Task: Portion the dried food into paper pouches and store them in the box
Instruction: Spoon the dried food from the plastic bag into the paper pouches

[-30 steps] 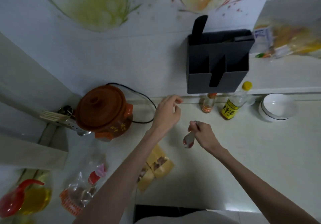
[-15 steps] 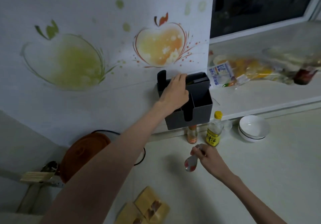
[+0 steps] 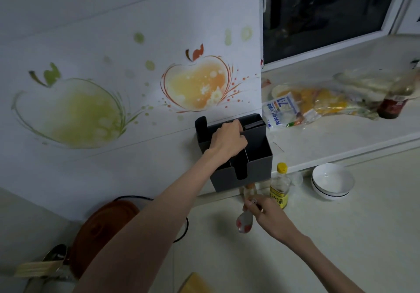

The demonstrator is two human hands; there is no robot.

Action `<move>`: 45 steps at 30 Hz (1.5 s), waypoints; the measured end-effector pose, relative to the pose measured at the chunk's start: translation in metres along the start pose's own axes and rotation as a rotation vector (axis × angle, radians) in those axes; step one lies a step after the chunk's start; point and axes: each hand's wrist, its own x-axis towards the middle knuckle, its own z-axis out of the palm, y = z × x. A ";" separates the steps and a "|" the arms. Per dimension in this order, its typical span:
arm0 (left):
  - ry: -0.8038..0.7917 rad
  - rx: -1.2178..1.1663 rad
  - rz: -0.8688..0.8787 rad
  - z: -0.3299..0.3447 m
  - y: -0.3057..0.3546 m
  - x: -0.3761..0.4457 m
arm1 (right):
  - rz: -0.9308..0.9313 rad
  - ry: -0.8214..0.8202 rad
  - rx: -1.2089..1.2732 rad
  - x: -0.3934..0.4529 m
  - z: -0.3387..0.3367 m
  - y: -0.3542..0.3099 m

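Grey box (image 3: 241,179), left hand (image 3: 227,139) fingers curled inside; right hand (image 3: 266,210) fingers gripping one spoon (image 3: 244,221).

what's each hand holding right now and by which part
The right hand holds a spoon by its handle, bowl hanging down. The left hand reaches into the dark box; whether it holds anything cannot be told.
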 end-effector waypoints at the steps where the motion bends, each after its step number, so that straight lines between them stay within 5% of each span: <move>1: 0.017 0.011 -0.009 0.001 0.000 -0.001 | 0.002 0.001 0.004 0.000 -0.001 0.001; 8: -0.079 -0.001 -0.078 -0.003 -0.002 -0.005 | 0.027 0.019 0.005 0.000 -0.007 0.001; 19: 0.645 -0.045 0.226 -0.046 0.008 -0.048 | -0.094 0.174 0.014 0.004 -0.024 -0.040; 23: 0.797 -0.148 0.267 -0.054 -0.003 -0.085 | -0.171 0.215 0.025 0.005 -0.036 -0.071; 34: 0.909 -0.314 -0.012 -0.042 -0.052 -0.160 | -0.266 0.136 0.059 -0.009 -0.025 -0.130; 41: 0.727 -0.428 -0.151 -0.034 -0.084 -0.214 | -0.256 -0.050 0.095 -0.015 0.018 -0.166; 45: 0.737 -0.483 -0.216 -0.037 -0.112 -0.250 | -0.289 -0.017 0.119 -0.011 0.048 -0.182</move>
